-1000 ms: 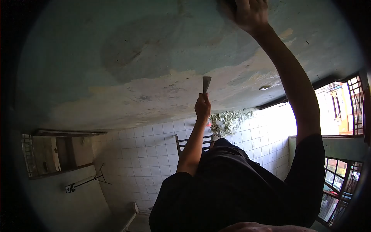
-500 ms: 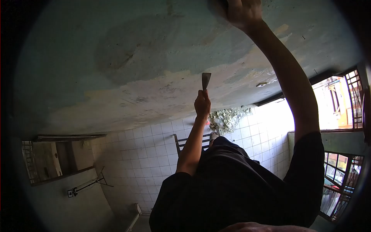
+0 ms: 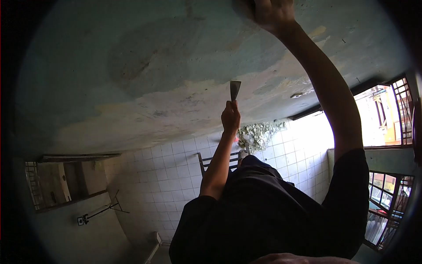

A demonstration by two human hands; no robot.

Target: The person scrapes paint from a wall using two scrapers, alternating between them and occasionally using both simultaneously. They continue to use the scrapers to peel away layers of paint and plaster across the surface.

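Note:
My left hand [image 3: 231, 118] is closed around a scraper [image 3: 235, 89], whose flat, flared blade points up toward the wall [image 3: 189, 110]. A gap between blade and wall cannot be judged from here. Stretched high, my right hand [image 3: 274, 16] is against the greenish wall at the top of the view. Its fingers look curled but are partly cut off by the frame edge, and a dark patch beside them hides what they hold, if anything. Around the hands the wall shows darker patches and a broad pale area of bare, stained surface.
Below is a white tiled floor [image 3: 162, 185] with a pile of pale flakes [image 3: 259, 136]. My foot is by a dark slatted stand [image 3: 209, 162]. A tripod [image 3: 103, 212] appears at lower left, and barred windows [image 3: 382, 198] at right.
My right hand has shifted slightly left along the wall. The left hand and the scraper have stayed nearly still.

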